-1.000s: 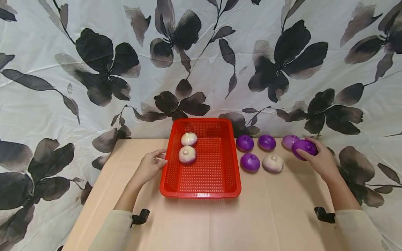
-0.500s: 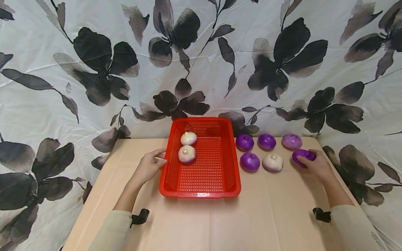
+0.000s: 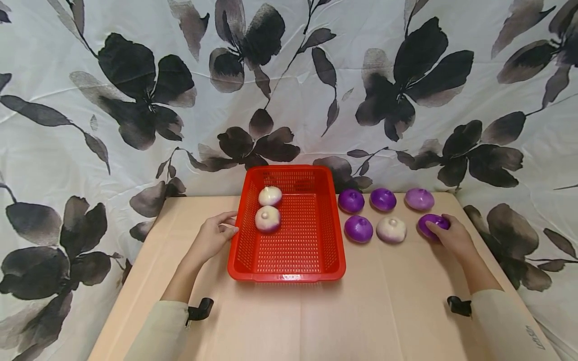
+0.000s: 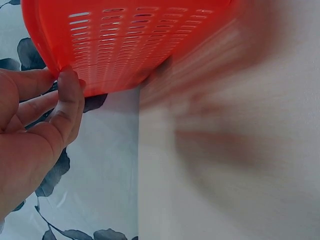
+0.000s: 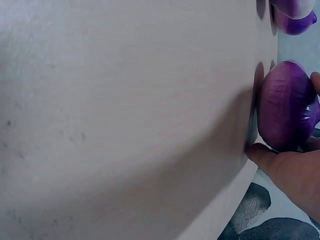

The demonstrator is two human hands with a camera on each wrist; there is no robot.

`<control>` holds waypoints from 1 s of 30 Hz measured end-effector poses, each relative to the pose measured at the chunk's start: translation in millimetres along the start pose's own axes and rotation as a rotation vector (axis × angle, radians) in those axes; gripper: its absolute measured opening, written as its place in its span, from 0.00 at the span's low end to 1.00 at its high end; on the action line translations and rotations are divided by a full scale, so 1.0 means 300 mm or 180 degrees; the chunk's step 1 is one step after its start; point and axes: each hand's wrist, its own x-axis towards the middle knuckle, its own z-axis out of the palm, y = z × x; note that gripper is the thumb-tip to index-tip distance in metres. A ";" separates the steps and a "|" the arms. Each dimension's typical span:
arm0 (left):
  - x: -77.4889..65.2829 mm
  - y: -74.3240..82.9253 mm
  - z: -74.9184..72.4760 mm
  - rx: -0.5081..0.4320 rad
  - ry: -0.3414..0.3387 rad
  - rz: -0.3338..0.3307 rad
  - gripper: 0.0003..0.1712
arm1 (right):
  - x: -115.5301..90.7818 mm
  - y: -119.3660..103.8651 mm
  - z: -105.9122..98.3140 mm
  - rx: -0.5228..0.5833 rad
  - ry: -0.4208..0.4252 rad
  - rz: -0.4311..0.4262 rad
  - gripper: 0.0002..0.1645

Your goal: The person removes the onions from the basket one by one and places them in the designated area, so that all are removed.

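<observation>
My left hand (image 3: pixel 214 237) pinches the left rim of a red plastic basket (image 3: pixel 289 277) between thumb and fingers; the left wrist view shows the hand (image 4: pixel 47 107) at the rim from below. Two pale onions (image 3: pixel 268 219) lie inside, toward the basket's back left. On the right, my right hand (image 3: pixel 455 237) grips a purple onion (image 3: pixel 431 226) from its right side, thumb in front. In the right wrist view this onion (image 5: pixel 285 107) sits close over the table, with part of the fingers out of frame.
Beside the basket, several purple onions (image 3: pixel 358 229) and one pale onion (image 3: pixel 391 230) stand in two rows on the wooden table (image 3: pixel 289 321). A lighter purple onion (image 3: pixel 419 199) sits behind the gripped one. Floral cloth (image 3: pixel 316 100) hangs behind the table's back edge.
My right hand has lowered the purple onion and brought it toward me, in front of the lighter purple one, which now shows fully. My left hand stays at the basket rim.
</observation>
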 end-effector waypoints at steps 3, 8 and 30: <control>0.001 0.003 -0.001 0.0023 -0.0002 -0.0027 0.29 | 0.003 0.001 0.000 0.0015 0.0014 -0.0038 0.58; 0.001 0.001 -0.001 0.0025 0.0001 -0.0044 0.28 | 0.001 -0.002 0.004 0.0088 0.0006 -0.0056 0.57; 0.000 0.015 -0.005 0.0003 -0.0022 -0.0047 0.29 | -0.016 -0.012 -0.010 0.0117 -0.0084 -0.0060 0.57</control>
